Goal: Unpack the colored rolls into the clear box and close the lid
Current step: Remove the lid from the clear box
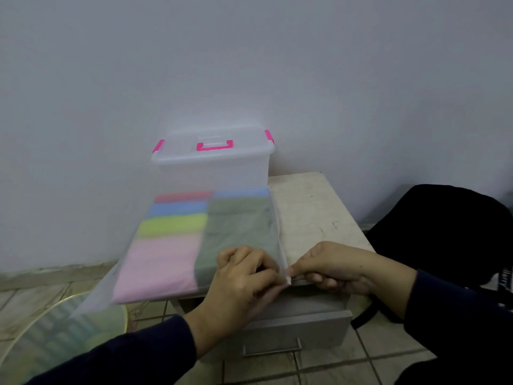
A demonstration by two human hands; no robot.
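Observation:
A frosted plastic bag (pixel 177 245) lies on a small pale cabinet top (pixel 311 215). Inside it are several colored rolls (pixel 166 226): red, blue, yellow-green, pink and a grey-green block. Behind the bag stands the clear box (pixel 213 170), its lid on, with pink latches and a pink handle. My left hand (pixel 244 276) pinches the bag's near right corner from the left. My right hand (pixel 330 268) pinches the same edge from the right. The two hands nearly meet at the bag's opening.
The cabinet has a drawer with a metal handle (pixel 272 350) below the hands. A dark bag (pixel 438 232) sits on the floor at right. A glass-topped round table edge (pixel 69 337) shows at lower left. A plain wall stands close behind the box.

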